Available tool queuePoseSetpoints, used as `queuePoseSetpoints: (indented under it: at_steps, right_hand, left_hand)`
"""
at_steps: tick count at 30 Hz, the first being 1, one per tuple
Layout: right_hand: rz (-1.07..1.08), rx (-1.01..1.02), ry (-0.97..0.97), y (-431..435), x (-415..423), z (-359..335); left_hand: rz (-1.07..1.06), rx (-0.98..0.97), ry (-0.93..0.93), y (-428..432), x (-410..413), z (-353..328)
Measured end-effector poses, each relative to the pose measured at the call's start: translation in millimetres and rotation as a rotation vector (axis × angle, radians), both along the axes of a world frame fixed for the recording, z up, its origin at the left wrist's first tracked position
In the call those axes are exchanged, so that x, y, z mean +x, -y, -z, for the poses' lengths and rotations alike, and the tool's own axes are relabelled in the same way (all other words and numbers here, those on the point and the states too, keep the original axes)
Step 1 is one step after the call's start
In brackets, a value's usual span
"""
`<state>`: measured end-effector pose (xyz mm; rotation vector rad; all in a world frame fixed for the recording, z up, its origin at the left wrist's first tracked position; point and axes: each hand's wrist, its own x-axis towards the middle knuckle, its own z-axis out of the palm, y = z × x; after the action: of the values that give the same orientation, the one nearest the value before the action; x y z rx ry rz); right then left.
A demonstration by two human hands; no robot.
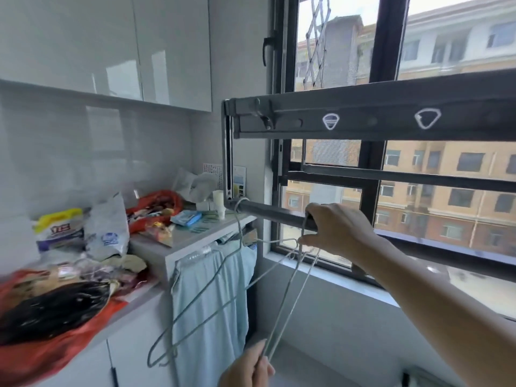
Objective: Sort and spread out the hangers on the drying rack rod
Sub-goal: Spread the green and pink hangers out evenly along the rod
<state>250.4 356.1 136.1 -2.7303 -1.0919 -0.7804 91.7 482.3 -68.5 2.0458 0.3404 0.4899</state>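
Observation:
A dark grey rod (pixel 275 213) of the drying rack runs from its left end bracket toward the window. One thin wire hanger (pixel 195 300) hangs by its hook at the rod's far left end, tilted. My right hand (pixel 333 229) is up at the rod, fingers pinching the hook and neck of a second wire hanger (pixel 293 297) just under it. My left hand (pixel 245 367) at the bottom edge grips that hanger's lower wires. Whether more hangers are bundled with it is unclear.
The rack's upper beam (pixel 363 113) crosses at head height, in front of a dark-framed window (pixel 374 174). At left, a cluttered counter (pixel 178 241) holds bags and packets. A pale blue cloth (pixel 209 303) hangs off the counter's end, behind the hangers.

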Motion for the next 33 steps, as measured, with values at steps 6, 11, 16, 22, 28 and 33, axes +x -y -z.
queuePoseSetpoints:
  at_steps: [6, 11, 16, 22, 28, 33]
  right_hand:
    - [-0.018, -0.004, 0.004, -42, 1, -3]
    - [-0.019, 0.008, -0.008, -58, 8, -2]
    - [0.001, -0.001, -0.047, -56, 11, -3]
    - [0.037, -0.024, -0.036, -17, 1, -7]
    - [0.123, 0.018, 0.020, 114, -35, -11]
    - [0.401, -0.022, -0.005, 268, -75, -15]
  left_hand:
    - [-0.097, -0.014, 0.105, -27, 0, -6]
    - [-0.032, 0.030, 0.138, -45, 3, -3]
    - [-0.076, 0.163, 0.228, -39, 2, -5]
    - [-0.157, 0.247, 0.380, -36, 9, -1]
    - [-0.016, 0.497, 0.630, 38, 30, -43]
    - [0.383, 0.303, 0.689, 190, 48, -62]
